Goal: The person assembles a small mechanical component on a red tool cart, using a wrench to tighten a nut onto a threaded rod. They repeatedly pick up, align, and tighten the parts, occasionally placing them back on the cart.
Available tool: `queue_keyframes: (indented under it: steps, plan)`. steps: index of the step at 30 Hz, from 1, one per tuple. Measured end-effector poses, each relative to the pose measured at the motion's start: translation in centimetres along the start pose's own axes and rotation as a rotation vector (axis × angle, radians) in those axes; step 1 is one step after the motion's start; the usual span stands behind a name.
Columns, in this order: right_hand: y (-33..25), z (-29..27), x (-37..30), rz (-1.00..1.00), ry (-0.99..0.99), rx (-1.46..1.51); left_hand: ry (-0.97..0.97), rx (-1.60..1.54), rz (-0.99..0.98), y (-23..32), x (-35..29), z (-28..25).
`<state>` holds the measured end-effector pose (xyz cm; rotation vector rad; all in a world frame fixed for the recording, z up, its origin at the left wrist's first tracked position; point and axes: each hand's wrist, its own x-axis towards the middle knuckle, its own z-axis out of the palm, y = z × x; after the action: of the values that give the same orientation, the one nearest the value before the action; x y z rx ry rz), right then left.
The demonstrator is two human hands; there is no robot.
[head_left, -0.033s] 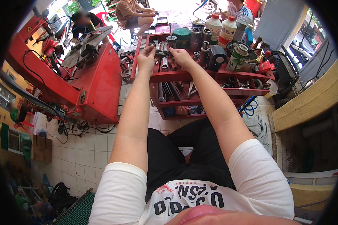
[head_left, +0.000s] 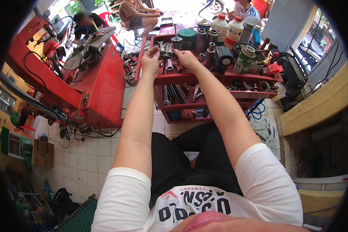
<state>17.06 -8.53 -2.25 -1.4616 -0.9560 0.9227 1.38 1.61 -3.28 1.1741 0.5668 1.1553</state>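
Both arms stretch forward over the top tray of a red tool cart (head_left: 174, 79). My left hand (head_left: 150, 61) is closed on a short dark rod-like tool (head_left: 165, 56), which points toward the right. My right hand (head_left: 187, 60) is beside that tool's far end, its fingers curled; what they pinch is too small to make out. Beneath and between the hands lie several metal wrenches, one a ring-ended wrench (head_left: 169, 66). Just beyond stands a toothed metal part (head_left: 176, 41) with an upright rod.
Right on the cart stand metal sockets (head_left: 200, 40), white bottles (head_left: 234, 32), a green-and-white spray can (head_left: 245, 58) and a dark round-faced device (head_left: 223, 60). A lower shelf (head_left: 185, 105) holds more tools. Left is a red machine (head_left: 104, 87). People sit beyond; a yellow ledge (head_left: 317, 98) borders the right.
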Motion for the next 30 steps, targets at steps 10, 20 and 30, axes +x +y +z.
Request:
queue_keyframes:
  steps: [10, 20, 30]
  plan:
    - [-0.3, -0.3, -0.3, 0.037, -0.01, 0.099, -0.045, -0.04, -0.06, -0.1, 0.3, -0.2]
    - [1.0, -1.0, 1.1, -0.02, -0.066, 0.2, 0.004, 0.001, -0.06, 0.2, 0.0, 0.2]
    - [0.2, -0.4, 0.3, 0.066, -0.056, 0.222, -0.037, 0.001, -0.069, 0.0, 0.1, -0.1]
